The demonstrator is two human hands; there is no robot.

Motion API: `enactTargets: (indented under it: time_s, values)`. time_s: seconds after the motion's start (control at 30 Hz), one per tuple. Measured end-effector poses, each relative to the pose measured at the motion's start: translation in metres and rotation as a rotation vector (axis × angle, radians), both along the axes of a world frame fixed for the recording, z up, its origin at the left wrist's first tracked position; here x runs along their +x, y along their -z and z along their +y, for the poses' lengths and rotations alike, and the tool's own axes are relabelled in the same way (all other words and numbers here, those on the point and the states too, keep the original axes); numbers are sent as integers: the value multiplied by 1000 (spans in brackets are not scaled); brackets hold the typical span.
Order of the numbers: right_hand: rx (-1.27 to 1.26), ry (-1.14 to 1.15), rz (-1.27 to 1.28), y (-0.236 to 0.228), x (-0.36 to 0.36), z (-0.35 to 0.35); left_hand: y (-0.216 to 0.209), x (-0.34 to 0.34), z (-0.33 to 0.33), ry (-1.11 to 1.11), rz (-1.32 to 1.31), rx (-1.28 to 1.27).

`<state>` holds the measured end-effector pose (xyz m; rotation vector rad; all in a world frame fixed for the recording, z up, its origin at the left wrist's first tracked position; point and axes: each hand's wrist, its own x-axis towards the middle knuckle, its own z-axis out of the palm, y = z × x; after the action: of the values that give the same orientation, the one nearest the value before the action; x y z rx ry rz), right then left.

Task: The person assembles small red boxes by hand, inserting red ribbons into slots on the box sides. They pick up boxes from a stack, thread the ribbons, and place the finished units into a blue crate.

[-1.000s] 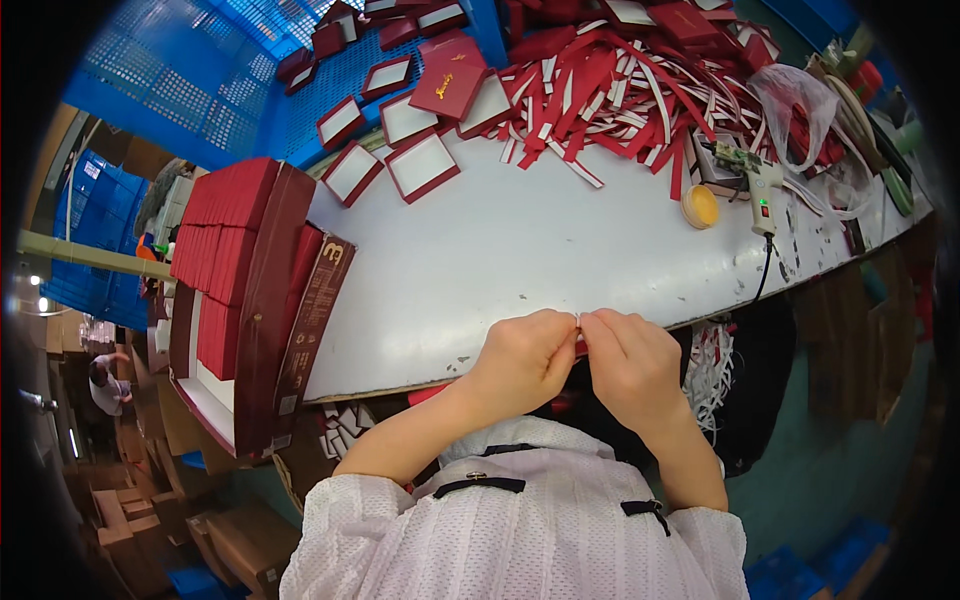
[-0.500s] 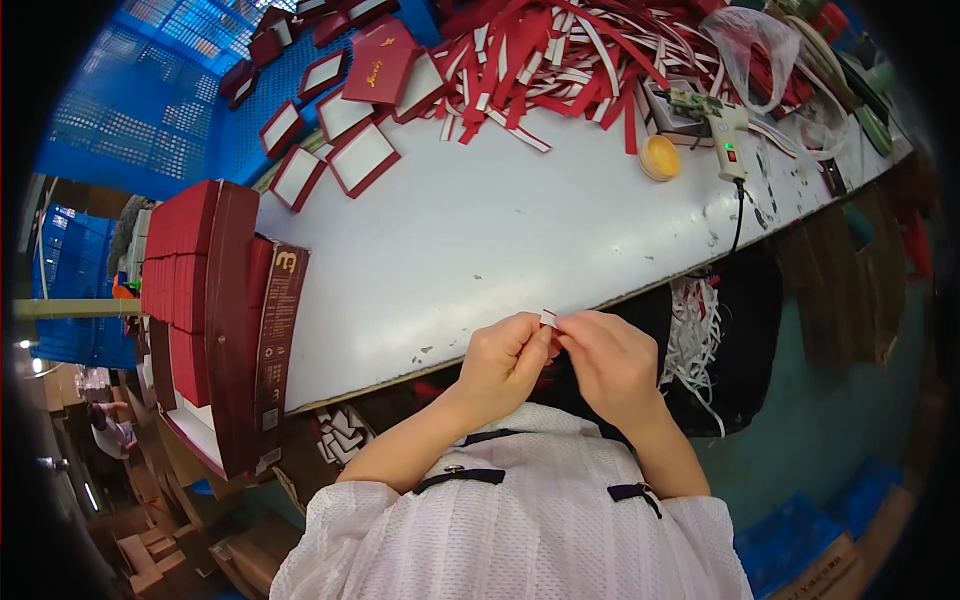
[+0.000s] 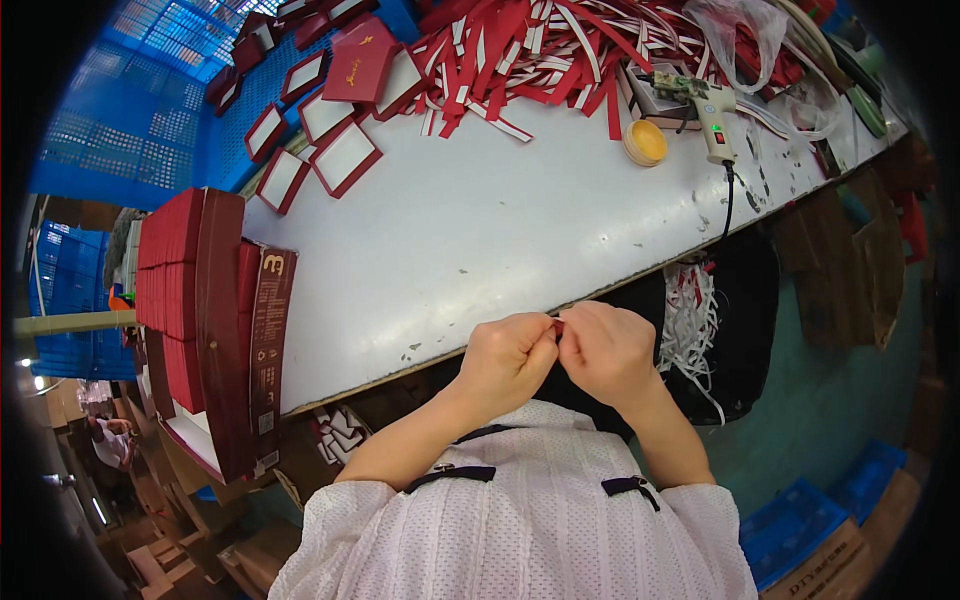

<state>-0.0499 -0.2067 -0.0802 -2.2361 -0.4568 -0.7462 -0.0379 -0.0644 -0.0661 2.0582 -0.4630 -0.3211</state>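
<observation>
A: Closest in, what are the hands doing?

B: The left hand (image 3: 508, 355) and the right hand (image 3: 607, 347) are drawn together at the near edge of the white table (image 3: 480, 220), fingertips meeting. Both are curled tight, pinching a small red piece (image 3: 559, 324) between them; only a sliver of it shows where the thumbs touch, so I cannot tell its shape.

A: So both are grasping it?

B: Yes, each hand is clenched on that same piece, just over the table's near rim, above the person's white dotted top.

A: What is just beside them?

B: To the right, below the table edge, a bundle of white paper strips (image 3: 692, 320) hangs against a dark bag. To the left, a stack of dark red boxes (image 3: 190, 300) stands on edge at the table's left end.

A: And farther across?

B: The middle of the table is bare. Beyond it lies a round yellow tub (image 3: 645, 142) near a white glue gun (image 3: 712, 120), whose black cord runs back toward the near edge. Behind those is a heap of red and white strips (image 3: 540, 50). At far left, open red trays with white insides (image 3: 320, 150) sit beside a blue crate (image 3: 120, 130).
</observation>
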Motion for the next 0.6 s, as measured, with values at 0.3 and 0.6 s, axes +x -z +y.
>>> enactTargets:
  time_s: [0.3, 0.6]
  values:
    - [2359, 133, 392, 157, -49, -131, 24, -6, 46, -416, 468, -1130]
    - [1815, 996, 367, 312, -133, -299, 8, -12, 119, -626, 420, -1487]
